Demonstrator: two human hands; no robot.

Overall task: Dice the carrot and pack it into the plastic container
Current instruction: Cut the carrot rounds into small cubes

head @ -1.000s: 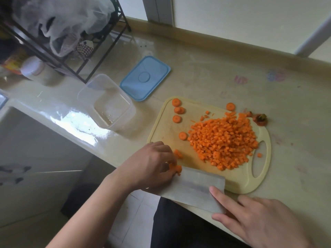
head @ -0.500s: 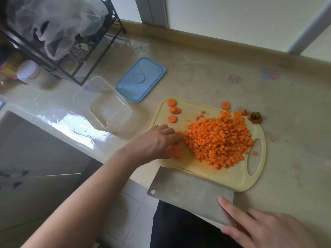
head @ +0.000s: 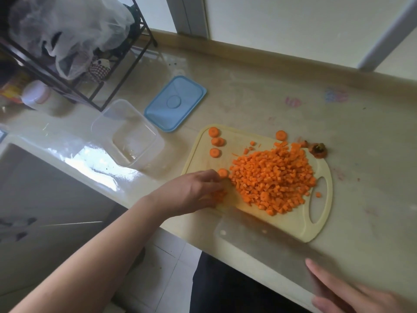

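- Left hand (head: 191, 192) on the near-left corner of the board (head: 320, 227), fingers curled over a few carrot bits (head: 217, 195), fingertips beside a carrot round (head: 223, 173).
- Right hand (head: 352, 294) at the near right edge of view, index finger stretched flat along the cleaver (head: 268, 242); grip on the handle out of sight, so cannot tell how far closed.
- Cleaver blade lying flat and blurred, partly over the board's near edge and the counter (head: 259, 91) lip, tip to the left.
- Heap of diced carrot (head: 273, 179) in the middle of the board, reaching toward the handle hole on the right.
- One stray cube (head: 318, 194) just inside that hole.
- Three rounds (head: 215, 142) in a loose column at the board's far-left corner, one more round (head: 281, 135) on the far edge.
- Carrot top (head: 318, 150) with dark stem end off the far-right corner of the board, touching its edge.
- Clear container (head: 126, 132) standing open left of the board, nothing orange inside, apart from the board.
- Blue lid (head: 176, 103) lying flat on the counter beyond the container, just beside it.
- Black wire rack (head: 90, 71) at far left holding a crumpled white bag (head: 72, 30).
- White bottle (head: 36, 96) near the rack's foot.
- Sink (head: 33, 177) edge at left, tiled floor (head: 162, 274) and dark clothing (head: 225, 285) below the counter lip.
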